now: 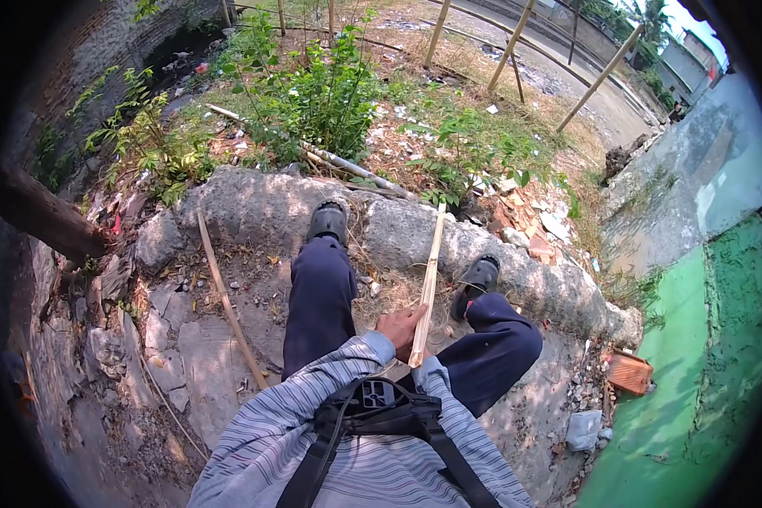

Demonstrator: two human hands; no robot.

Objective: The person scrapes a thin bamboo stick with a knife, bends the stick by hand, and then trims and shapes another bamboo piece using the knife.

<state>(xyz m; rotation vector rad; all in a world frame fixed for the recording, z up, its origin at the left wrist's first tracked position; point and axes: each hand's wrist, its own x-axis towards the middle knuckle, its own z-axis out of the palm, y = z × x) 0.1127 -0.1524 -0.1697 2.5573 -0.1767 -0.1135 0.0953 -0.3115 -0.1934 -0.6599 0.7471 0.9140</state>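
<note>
A long, pale split bamboo strip (433, 267) slants up and away from my waist, between my knees. My left hand (399, 330) is closed on its lower part, with fingers against the strip's left side. The strip's far end lies over a rough concrete ledge (389, 233). Just beyond the near end comes the striped cuff of my right sleeve; my right hand is almost wholly hidden behind the strip, so its fingers cannot be made out. Something thin and pale, like fibres, lies on the ground beneath the strip.
My feet, in dark clogs (328, 222), rest by the ledge. A brown stick (224, 296) lies on the left. An orange-brown hollow block (629, 372) and a clear plastic container (583, 430) sit by the green wall (677, 339). Leafy plants (330, 97) and rubble lie beyond.
</note>
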